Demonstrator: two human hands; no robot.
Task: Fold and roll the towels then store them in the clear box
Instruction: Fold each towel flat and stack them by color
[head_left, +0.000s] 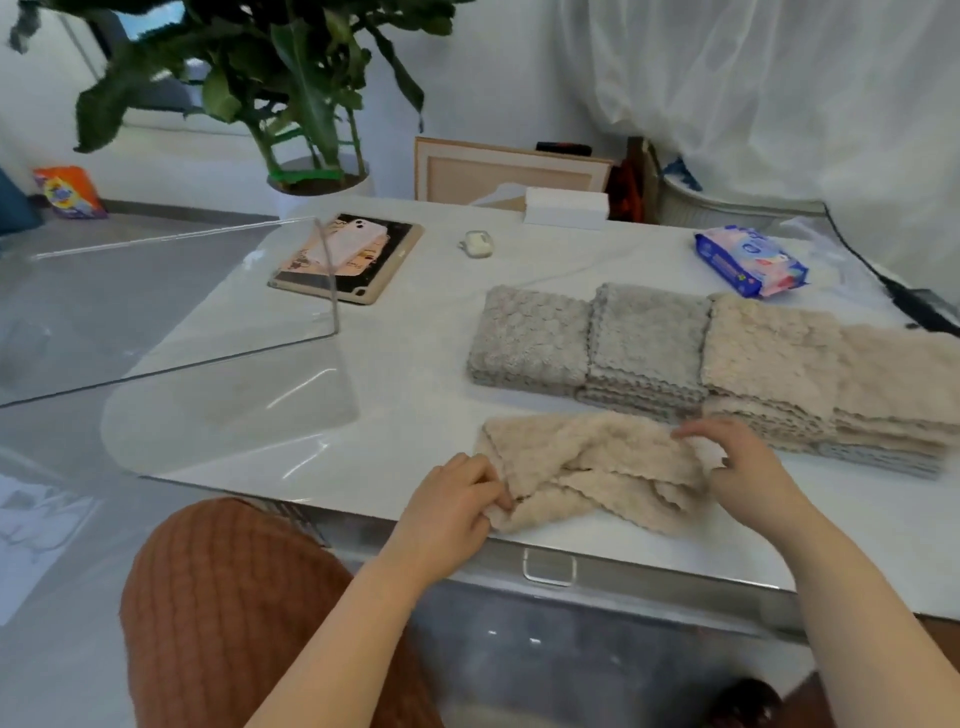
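Your left fingers (491, 486) are curling in tight and pinching the left end of the beige towel (597, 467), while your right fingers (696, 431) and thumb are closing narrowly on a raised fold at its right end. So the left hand (447, 501) and the right hand (748, 467) are each holding an end of the cloth between them. The towel is lying half gathered on the white table (415, 364), close to the near edge, with its scalloped hems crossing over one another. It is looking light, plush and floppy, so it is likely to sag and slide out of line. You are probably best taking it by the hems or corners and pressing each fold flat before rolling. Just behind it, the stacks of grey towels (530, 338) and the stacks of beige towels (774, 353) are sitting folded in a row, touching side to side, and none is looking rolled yet. The clear box (550, 613) is standing below the table's near edge, showing a latch (549, 566) at its rim; its inside is blurring too much to tell what it is holding. A clear panel (182, 312) is leaning over the table's left side, and you cannot tell whether it belongs to the box. Further back, a pack of wet wipes (748, 260) and a phone (353, 236) on a tablet are lying well away from your work.
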